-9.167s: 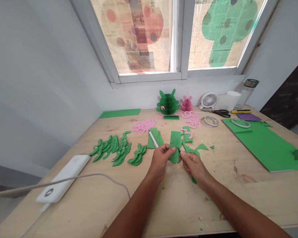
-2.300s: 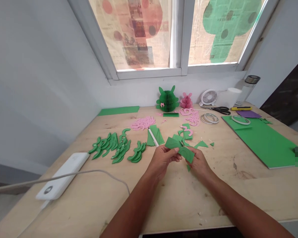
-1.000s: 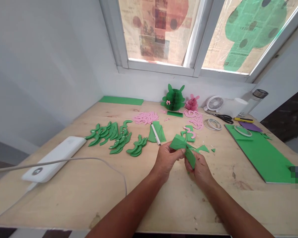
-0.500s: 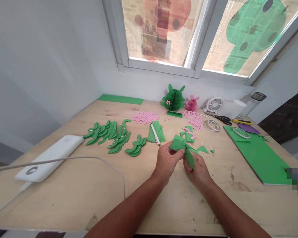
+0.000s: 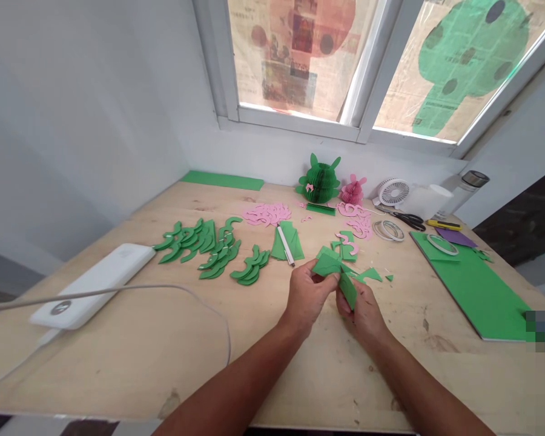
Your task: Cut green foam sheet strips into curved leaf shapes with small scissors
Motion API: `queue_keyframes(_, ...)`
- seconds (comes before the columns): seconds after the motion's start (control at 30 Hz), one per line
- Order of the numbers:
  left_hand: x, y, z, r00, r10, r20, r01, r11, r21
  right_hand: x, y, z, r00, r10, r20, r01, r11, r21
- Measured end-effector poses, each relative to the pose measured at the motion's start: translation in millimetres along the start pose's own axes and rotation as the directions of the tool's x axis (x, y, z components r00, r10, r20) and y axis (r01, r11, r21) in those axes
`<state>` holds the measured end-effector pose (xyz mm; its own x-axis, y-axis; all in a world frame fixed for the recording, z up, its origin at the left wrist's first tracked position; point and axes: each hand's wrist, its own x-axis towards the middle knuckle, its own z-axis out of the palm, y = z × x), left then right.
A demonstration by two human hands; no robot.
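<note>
Occupying the area just right of and below centre frame, a flat green paper piece with dark drawn lines (image 5: 327, 263) is gripped between two bare hands. By the left hand (image 5: 305, 298) it is pinched, thumb above, fingers curled beneath. By the right hand (image 5: 364, 312), fingers mostly closed, its lower right part is held; whether a tool is also held cannot be told. Near the left hand: green paper sheets (image 5: 296, 247), overlaid by a slim white pen (image 5: 286, 246). Left of centre: curved green paper cut-outs (image 5: 220, 259), stacked in rows. Above centre, to the right: an eared green honeycomb-paper figure (image 5: 321, 181), with a smaller pink one placed alongside. Frame right: a rectangular green sheet (image 5: 472, 287), laid flat.
</note>
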<state>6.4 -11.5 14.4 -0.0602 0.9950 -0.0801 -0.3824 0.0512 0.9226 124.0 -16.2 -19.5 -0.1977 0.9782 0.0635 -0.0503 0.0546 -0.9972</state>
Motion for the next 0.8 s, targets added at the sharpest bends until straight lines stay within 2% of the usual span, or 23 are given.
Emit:
queue_keyframes(0.53, -0.2, 2.1, 0.7, 1.0, -0.021, 0.001, 0.021, 1.0, -0.014, 0.0, 2.9, -1.3, 1.0, -0.004, -0.022, 0.003, 1.0, -0.029)
queue_keyframes(0.8, -0.9, 3.4, 1.0, 0.999, -0.034, 0.013, 0.034, 0.999, -0.033, 0.5, 0.9, 0.1, 1.0, 0.016, -0.02, -0.016, 1.0, 0.009)
